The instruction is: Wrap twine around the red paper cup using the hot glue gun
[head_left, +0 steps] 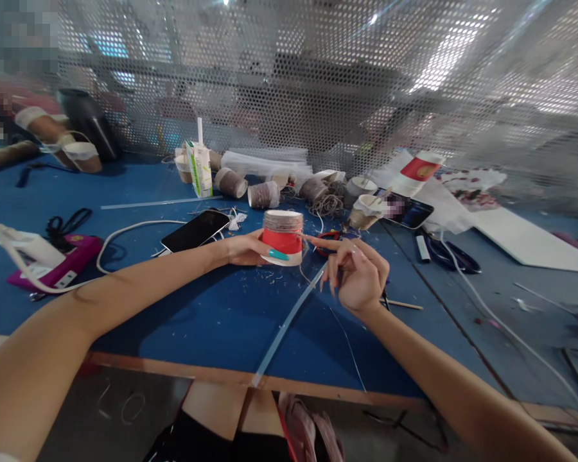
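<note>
My left hand [248, 249] is wrapped round a red and white paper cup [282, 242], held above the blue table. Several rows of greyish-brown cord [282, 222] circle the cup's upper part. A turquoise thumbnail lies across the red band. On the cup's right side, the stretched index finger of my right hand [359, 273] reaches the edge just under the cord. That hand's other fingers are loosely bent and apart, with nothing visible in them. A thin strand hangs below the cup. Beneath my right hand, a pale flat strip [289, 324] runs to the table's front edge.
Behind the cup lie cord-wrapped cups [264, 194] and a tangle of cord [328, 202]. A black phone [197, 231] and a purple power strip [60, 263] with white cables are on the left. Dark-handled scissors [450, 253], another phone [407, 210] and a white board [534, 237] lie right.
</note>
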Demonstrator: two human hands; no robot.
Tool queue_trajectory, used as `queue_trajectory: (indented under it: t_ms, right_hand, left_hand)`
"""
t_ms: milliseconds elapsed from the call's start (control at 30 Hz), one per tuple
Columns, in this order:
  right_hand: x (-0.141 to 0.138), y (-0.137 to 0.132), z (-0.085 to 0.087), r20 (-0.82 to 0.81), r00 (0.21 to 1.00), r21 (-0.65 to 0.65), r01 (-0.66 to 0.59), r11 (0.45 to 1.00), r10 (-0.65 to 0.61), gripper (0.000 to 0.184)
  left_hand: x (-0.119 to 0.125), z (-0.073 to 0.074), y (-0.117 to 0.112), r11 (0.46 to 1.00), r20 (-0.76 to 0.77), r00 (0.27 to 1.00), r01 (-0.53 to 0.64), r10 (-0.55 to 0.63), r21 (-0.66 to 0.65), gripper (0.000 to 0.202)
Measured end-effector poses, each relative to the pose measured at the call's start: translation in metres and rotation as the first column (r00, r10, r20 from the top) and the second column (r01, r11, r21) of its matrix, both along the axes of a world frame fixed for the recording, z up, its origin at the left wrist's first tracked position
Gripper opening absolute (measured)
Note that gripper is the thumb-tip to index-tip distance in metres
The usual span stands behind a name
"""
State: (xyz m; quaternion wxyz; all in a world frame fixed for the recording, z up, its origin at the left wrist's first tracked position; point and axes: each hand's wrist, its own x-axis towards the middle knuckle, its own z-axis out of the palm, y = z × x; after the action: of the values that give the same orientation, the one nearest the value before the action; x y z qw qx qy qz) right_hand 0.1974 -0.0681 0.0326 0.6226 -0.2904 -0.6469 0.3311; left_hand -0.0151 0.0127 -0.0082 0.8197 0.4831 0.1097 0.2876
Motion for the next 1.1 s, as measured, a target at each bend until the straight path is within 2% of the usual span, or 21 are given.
queue_trajectory:
  t_ms: [167, 300, 533, 700, 800, 867, 967, 1033, 1100]
  right_hand:
    - [0.0, 0.003, 0.001, -0.024, 0.999, -0.085, -0.041, 0.996, 0.039, 0.041]
    - [-0.002, -0.001, 0.004, -0.072, 0.994, -0.053, -0.091, 0.994, 0.087, 0.038]
    - [-0.007, -0.009, 0.009, 0.006, 0.958, -0.164, -0.283, 0.945, 0.287, 0.029]
    - [-0.006, -0.01, 0.009, -0.021, 0.959, -0.254, -0.277, 0.927, 0.281, 0.024]
    - [-0.003, -0.004, 0.007, -0.072, 0.948, -0.248, -0.319, 0.915, 0.311, 0.029]
    - [0.001, 0.002, 0.005, -0.119, 0.949, -0.255, -0.313, 0.915, 0.292, 0.03]
    - [0.005, 0.011, 0.002, -0.165, 0.968, -0.276, -0.23, 0.933, 0.189, 0.031]
    - [0.007, 0.014, 0.001, -0.185, 0.977, -0.218, -0.145, 0.965, 0.105, 0.03]
    - [0.006, 0.012, 0.001, -0.215, 0.976, -0.099, -0.052, 0.994, 0.03, 0.025]
  left_hand:
    - [0.0, 0.004, -0.001, 0.999, 0.017, 0.999, 0.036, -0.036, -0.007, 0.075]
    - [0.0, 0.008, -0.003, 1.0, 0.001, 1.0, 0.008, -0.008, -0.026, 0.074]
    - [-0.001, 0.006, -0.003, 0.996, 0.003, 0.996, 0.09, -0.09, -0.011, 0.073]
    - [-0.002, 0.001, 0.0, 0.993, -0.023, 0.993, 0.118, -0.117, 0.033, 0.056]
    - [-0.003, -0.001, 0.001, 0.991, -0.038, 0.991, 0.131, -0.13, 0.033, 0.06]
    - [-0.004, -0.002, 0.001, 0.992, -0.045, 0.992, 0.122, -0.12, 0.04, 0.067]
    - [-0.005, -0.002, 0.001, 0.992, -0.052, 0.993, 0.113, -0.111, 0.047, 0.071]
    - [-0.006, -0.002, 0.001, 0.992, -0.049, 0.992, 0.119, -0.117, 0.041, 0.074]
    - [-0.006, -0.001, 0.001, 0.99, -0.043, 0.99, 0.136, -0.135, 0.04, 0.077]
